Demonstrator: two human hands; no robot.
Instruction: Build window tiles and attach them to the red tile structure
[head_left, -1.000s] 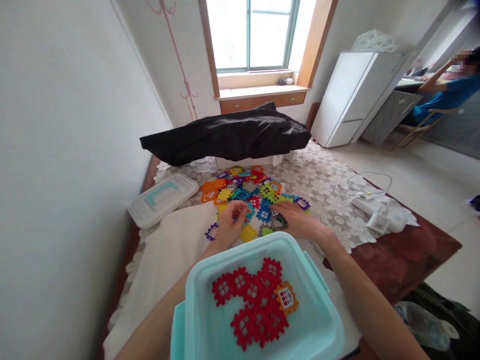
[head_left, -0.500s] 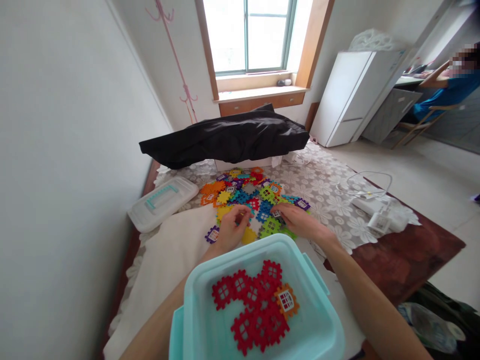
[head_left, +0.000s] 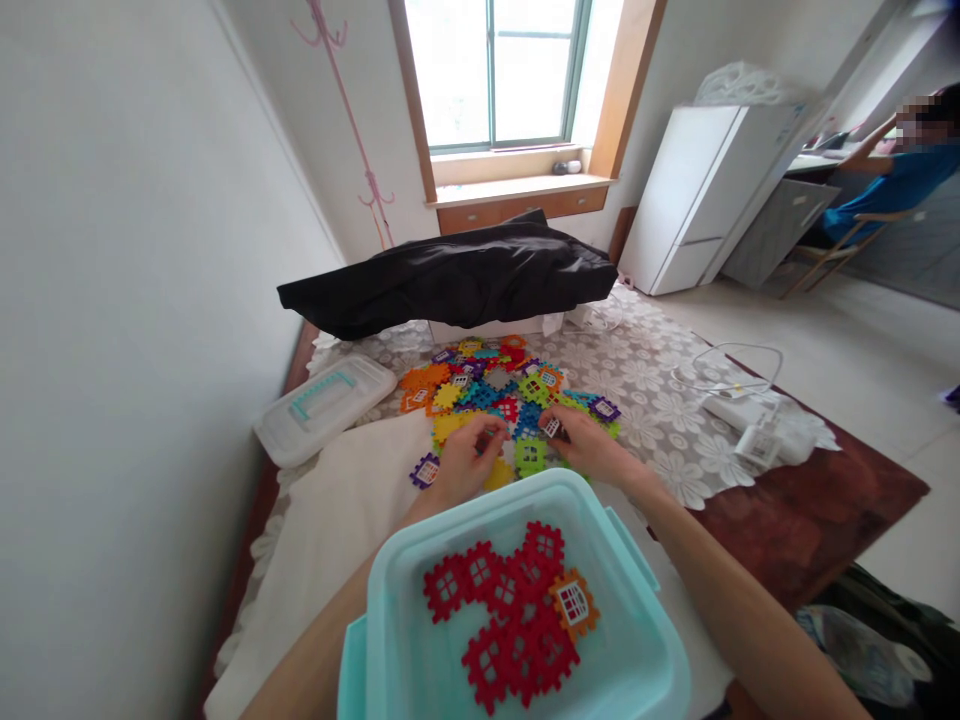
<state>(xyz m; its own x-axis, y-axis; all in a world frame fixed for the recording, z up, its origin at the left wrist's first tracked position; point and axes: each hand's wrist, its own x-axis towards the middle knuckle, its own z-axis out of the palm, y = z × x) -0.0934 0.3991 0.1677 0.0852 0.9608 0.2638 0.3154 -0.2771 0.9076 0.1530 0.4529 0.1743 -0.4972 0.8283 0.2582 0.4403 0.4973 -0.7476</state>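
Note:
My right hand (head_left: 592, 446) pinches a small white window-frame piece (head_left: 553, 427) at the right front of a pile of colourful notched plastic building tiles. My left hand (head_left: 472, 455) is closed, fingers curled together, at the pile's near left; whatever it holds, if anything, I cannot make out. A green tile with a window (head_left: 531, 455) lies between the hands, and a purple tile (head_left: 425, 470) lies left of my left hand. Nearest me stands a light turquoise bin (head_left: 405, 640). Inside it are several red window tiles (head_left: 489, 660) and an orange tile with a white window (head_left: 574, 603).
A translucent lid (head_left: 326, 405) lies at the left on the patterned tablecloth (head_left: 652, 370). Black cloth (head_left: 465, 275) covers something behind the pile. At the right sit a white power adapter and cable (head_left: 757, 435). A person in blue (head_left: 885, 190) sits at the far right.
My right hand has drawn back slightly, and the white window piece shows more clearly in its fingers. The green tile beside it has shifted left. My left hand has barely moved.

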